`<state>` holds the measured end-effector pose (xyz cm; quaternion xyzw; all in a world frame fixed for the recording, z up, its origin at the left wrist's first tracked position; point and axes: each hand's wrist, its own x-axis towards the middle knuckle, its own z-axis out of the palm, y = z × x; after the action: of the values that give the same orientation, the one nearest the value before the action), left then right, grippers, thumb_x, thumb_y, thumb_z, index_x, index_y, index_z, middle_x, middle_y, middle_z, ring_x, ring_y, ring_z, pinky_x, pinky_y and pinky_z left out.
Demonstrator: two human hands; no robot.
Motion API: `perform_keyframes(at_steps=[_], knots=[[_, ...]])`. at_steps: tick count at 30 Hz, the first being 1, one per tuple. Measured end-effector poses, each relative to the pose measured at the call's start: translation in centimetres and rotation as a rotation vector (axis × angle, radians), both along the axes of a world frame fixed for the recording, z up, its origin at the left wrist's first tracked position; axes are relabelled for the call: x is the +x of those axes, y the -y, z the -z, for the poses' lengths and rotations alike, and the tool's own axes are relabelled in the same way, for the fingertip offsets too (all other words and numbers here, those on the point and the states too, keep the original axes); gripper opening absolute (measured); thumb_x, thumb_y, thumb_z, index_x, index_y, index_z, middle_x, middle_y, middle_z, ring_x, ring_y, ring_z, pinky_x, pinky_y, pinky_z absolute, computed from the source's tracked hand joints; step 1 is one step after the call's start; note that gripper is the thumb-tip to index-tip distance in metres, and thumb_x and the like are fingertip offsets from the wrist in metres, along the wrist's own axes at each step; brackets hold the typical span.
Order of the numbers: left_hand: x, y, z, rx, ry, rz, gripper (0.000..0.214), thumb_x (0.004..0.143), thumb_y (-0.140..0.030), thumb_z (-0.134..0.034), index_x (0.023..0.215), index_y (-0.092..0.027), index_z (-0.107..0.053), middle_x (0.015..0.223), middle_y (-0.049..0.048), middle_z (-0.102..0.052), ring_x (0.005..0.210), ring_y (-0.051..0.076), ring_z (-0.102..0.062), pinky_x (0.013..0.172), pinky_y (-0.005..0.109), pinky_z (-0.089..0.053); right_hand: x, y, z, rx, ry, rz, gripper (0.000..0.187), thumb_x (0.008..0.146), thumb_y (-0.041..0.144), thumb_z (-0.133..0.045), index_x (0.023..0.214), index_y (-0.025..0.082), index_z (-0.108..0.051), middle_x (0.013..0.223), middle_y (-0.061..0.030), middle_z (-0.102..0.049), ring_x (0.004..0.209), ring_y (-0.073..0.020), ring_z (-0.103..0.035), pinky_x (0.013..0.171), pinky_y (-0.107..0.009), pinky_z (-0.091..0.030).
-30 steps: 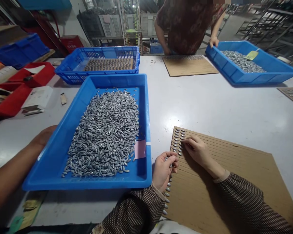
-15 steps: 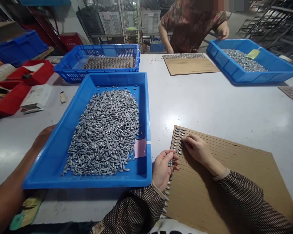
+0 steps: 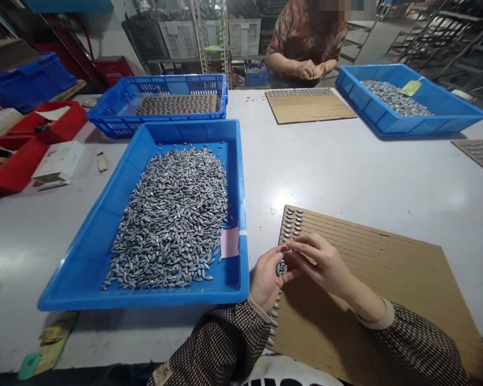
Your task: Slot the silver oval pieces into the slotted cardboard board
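Observation:
My left hand [image 3: 270, 273] is cupped around several small grey spindle-shaped pieces [image 3: 282, 267], beside the cardboard's left edge. My right hand [image 3: 320, 262] meets its fingertips, thumb and fingers drawn together; what lies in that pinch is hidden. Beneath the right hand is a grooved cardboard sheet [image 3: 386, 289]. Along its left edge runs a column of the same pieces [image 3: 274, 323], with a shorter second column beside it at the top. Left of my hands, a blue tray [image 3: 242, 187] contains a large heap of loose grey pieces [image 3: 173, 220] and a pink paper slip [image 3: 229, 242].
Behind the tray stands a blue crate [image 3: 121, 126] with a filled sheet in it. Across the white table [image 3: 326, 166], a person [image 3: 301, 48] stands behind another cardboard sheet [image 3: 314, 110] and a second blue tray [image 3: 426, 126]. Red bins [image 3: 60, 126] sit at the left.
My right hand has moved from the cardboard's columns back to my left hand's fingertips. The arm at the left has withdrawn almost out of view. The person opposite has brought both hands together.

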<state>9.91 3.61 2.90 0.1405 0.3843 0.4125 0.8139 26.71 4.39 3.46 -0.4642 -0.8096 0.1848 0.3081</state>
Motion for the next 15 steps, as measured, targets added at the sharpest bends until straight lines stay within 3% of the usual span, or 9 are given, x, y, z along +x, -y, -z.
perform_keyframes(at_steps=[5, 9, 15], knots=[[0.2, 0.7, -0.4, 0.023, -0.069, 0.117, 0.031, 0.08, -0.019, -0.059, 0.11, -0.018, -0.064, 0.108, 0.0104, -0.065, 0.098, 0.02, -0.061, 0.073, 0.032, -0.056, -0.6, 1.9, -0.2, -0.088, -0.028, -0.034, 0.025, 0.095, 0.016, -0.048, 0.109, 0.027, -0.065, 0.1, -0.0084, -0.064, 0.09, -0.0214, -0.06, 0.071, -0.036, -0.053], [0.3, 1.1, -0.6, -0.008, -0.043, 0.22, 0.03, 0.077, -0.026, -0.068, 0.105, -0.014, -0.063, 0.094, 0.0098, -0.066, 0.084, 0.017, -0.064, 0.074, 0.033, -0.055, 0.8, 3.7, 0.0, -0.164, -0.131, 0.059, 0.019, 0.096, 0.019, -0.048, 0.103, 0.025, -0.064, 0.091, -0.0063, -0.064, 0.083, -0.0198, -0.061, 0.068, -0.034, -0.053], [-0.6, 2.3, -0.9, -0.073, -0.074, 0.132, 0.029, 0.08, -0.036, -0.066, 0.098, -0.014, -0.06, 0.081, 0.0074, -0.067, 0.064, 0.015, -0.065, 0.06, 0.026, -0.052, 2.0, 4.2, 2.0, -0.126, -0.168, 0.264, 0.009, 0.094, 0.023, -0.054, 0.095, 0.024, -0.063, 0.088, -0.0057, -0.065, 0.08, -0.0201, -0.062, 0.067, -0.034, -0.052]])
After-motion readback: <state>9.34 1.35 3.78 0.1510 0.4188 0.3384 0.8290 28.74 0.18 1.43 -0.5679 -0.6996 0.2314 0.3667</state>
